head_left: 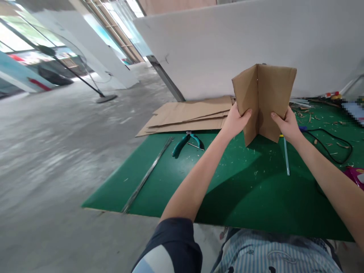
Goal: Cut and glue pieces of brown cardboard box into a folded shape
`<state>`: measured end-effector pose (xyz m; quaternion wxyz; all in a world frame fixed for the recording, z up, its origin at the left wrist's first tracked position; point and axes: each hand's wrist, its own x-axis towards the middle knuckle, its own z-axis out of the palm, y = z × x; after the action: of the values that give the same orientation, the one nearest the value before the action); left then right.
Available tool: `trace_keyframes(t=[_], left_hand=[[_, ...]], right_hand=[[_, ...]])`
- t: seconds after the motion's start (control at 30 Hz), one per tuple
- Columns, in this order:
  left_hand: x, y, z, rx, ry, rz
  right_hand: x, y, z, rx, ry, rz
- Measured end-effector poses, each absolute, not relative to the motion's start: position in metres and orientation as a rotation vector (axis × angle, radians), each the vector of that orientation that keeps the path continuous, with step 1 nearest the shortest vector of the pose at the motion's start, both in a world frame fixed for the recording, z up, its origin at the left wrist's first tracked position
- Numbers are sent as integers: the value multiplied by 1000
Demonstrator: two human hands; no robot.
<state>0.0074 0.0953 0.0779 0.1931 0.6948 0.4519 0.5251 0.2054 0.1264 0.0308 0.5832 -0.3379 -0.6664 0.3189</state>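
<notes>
A piece of brown cardboard (274,85), bent along an upright crease into two panels, is held up over the green table (227,197). My left hand (238,118) grips its left panel, thumb on the near face and fingers behind. The right panel is pinched the same way by my right hand (286,120). Beneath and beside my right hand lies a thin light-blue stick (286,157). Flat cardboard sheets (193,113) are stacked to the left of my left hand. Teal-handled pliers (187,144) rest in front of that stack.
A bundle of thin metal wires (148,176) lies across the table's left part. On the right are a black cable (335,146), scattered scraps (308,113) and a magenta object (355,176). A white panel (222,49) stands behind the table. A round-based stand (106,98) is on the floor.
</notes>
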Motion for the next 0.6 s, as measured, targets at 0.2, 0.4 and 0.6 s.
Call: trace_keyframes(t=[0.2,0.4,0.6], left_hand=[[-11,92,82,1887,1217,957],[-15,86,84,1945,1382,365],[-12,96,63,1870,1432,522]], right_hand=[[204,126,24,-874,-1570,797],[201,125,16,-848,-1593,897],[198,130,5,-848,-1512,896]])
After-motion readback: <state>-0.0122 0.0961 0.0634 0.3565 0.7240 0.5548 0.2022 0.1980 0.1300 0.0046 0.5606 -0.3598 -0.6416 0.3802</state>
